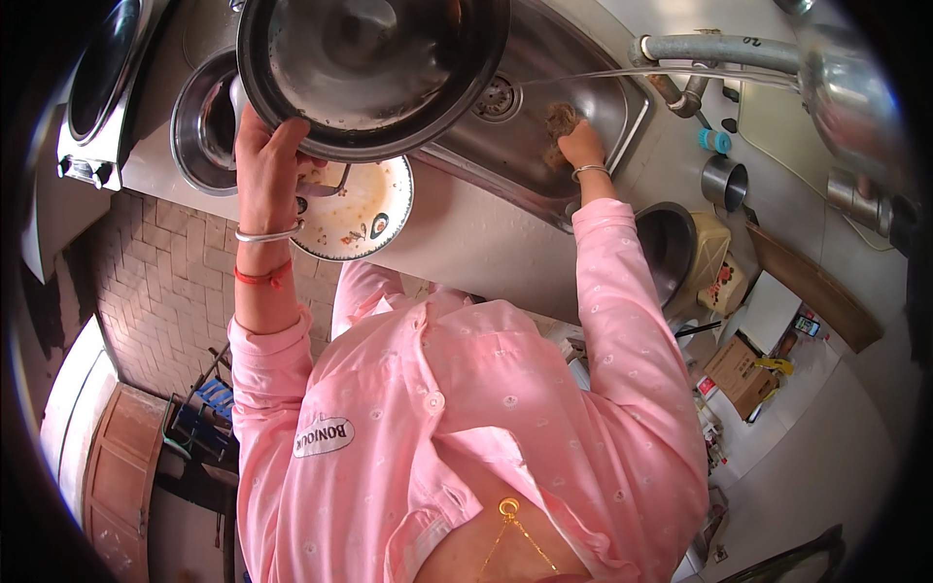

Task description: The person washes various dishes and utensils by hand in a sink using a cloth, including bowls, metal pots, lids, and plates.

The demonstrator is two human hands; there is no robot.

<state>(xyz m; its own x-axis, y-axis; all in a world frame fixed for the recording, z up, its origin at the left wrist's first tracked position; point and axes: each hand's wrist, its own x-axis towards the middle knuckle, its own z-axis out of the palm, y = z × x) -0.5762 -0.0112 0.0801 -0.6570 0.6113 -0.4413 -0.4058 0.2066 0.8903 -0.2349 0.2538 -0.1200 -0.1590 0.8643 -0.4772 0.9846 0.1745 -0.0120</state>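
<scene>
My left hand (266, 164) grips the near rim of a large round metal pan (350, 65), thumb over the edge. The pan is tilted up above the counter and the sink's left part; its top is cut off by the picture's edge. My right hand (583, 146) holds a brown fibrous scrubber (560, 122) low in the stainless steel sink (488, 164). Partly hidden by the pan and my left hand, a patterned plate (357, 218) bears brownish residue and a metal utensil (324, 189). A thin stream of water (605, 73) runs towards the drain (498, 98).
A steel bowl (200, 138) stands left of the plate, near a stove (95, 109). Grey piping (714, 49) crosses the right. Behind my right arm are a dark basin (663, 233), a metal cup (724, 184) and a cardboard box (732, 372).
</scene>
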